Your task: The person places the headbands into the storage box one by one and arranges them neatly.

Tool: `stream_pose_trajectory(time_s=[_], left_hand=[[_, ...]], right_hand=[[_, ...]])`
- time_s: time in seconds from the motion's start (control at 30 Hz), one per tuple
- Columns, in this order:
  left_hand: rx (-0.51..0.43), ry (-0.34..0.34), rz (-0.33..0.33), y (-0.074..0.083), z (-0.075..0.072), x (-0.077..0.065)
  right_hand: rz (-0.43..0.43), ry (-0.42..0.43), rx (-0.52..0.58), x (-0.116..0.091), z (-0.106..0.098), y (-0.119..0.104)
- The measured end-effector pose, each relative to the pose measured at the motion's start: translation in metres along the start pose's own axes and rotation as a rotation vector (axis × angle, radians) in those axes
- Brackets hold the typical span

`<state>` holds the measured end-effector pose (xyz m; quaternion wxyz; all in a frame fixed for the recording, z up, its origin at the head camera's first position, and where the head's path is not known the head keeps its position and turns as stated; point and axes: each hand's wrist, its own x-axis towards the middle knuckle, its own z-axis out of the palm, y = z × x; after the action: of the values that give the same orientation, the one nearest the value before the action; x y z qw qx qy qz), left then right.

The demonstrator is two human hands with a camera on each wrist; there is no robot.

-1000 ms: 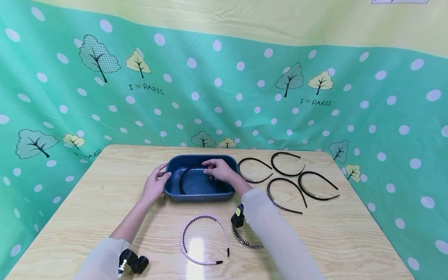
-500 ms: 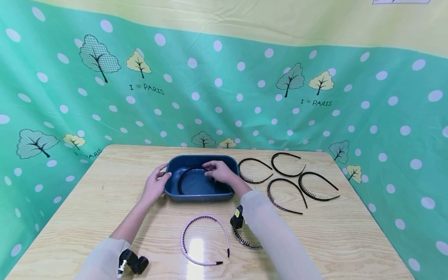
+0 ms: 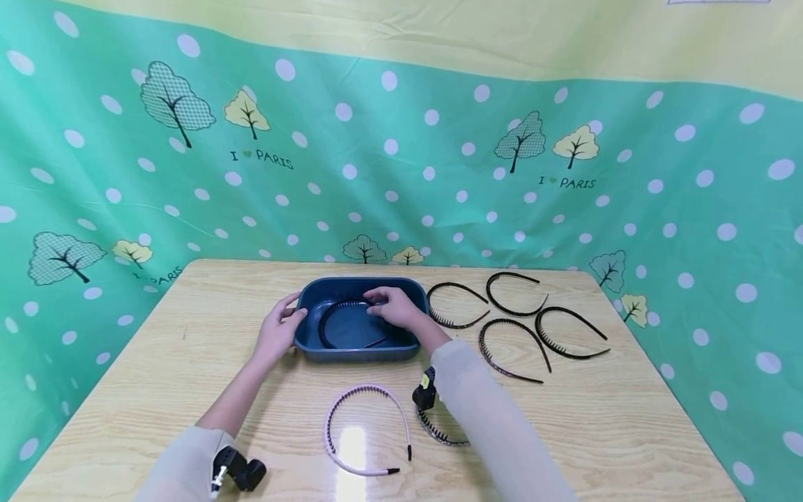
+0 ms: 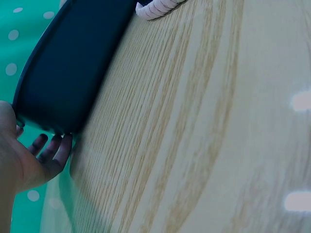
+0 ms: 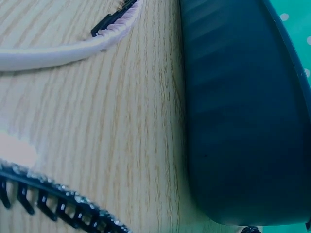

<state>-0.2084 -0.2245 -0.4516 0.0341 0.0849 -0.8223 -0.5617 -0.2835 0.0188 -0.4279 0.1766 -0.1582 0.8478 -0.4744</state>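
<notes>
A dark blue plastic basin (image 3: 360, 354) stands toward the back of the table. My left hand (image 3: 278, 329) grips its left end, thumb at the rim; in the left wrist view the fingers (image 4: 60, 153) curl against the outer wall. Inside the basin lies a black toothed headband (image 3: 323, 325), its curve toward the left. My right hand (image 3: 396, 310) reaches in over the right side and pinches the upper end of that headband; the fingertips partly hide it. The right wrist view shows the basin's outside wall (image 5: 243, 121) but not the right hand.
In front lie a lilac headband (image 3: 329, 424) and a glittery silver toothed headband (image 3: 441, 438), partly under the right forearm. Several black headbands, one of them here (image 3: 483, 341), are spread right of the basin. A green curtain (image 3: 401, 174) hangs behind the table.
The headband in the basin has settled lower and slightly left, its lower end showing now. My right hand has barely shifted; my left hand stays on the basin.
</notes>
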Motion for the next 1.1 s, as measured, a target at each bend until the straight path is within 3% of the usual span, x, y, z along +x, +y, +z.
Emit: stream_pose_trajectory(time_s=[0.83,1.1], left_hand=[[-0.003,-0.004,-0.005,0.0026,0.0,-0.0013],[-0.002,-0.006,-0.008,0.0032,-0.0001,-0.0025]], right_hand=[[-0.048,0.05,-0.022,0.0006,-0.0048,0.0009],[-0.07,0.021,-0.059,-0.0013,-0.0097,-0.002]])
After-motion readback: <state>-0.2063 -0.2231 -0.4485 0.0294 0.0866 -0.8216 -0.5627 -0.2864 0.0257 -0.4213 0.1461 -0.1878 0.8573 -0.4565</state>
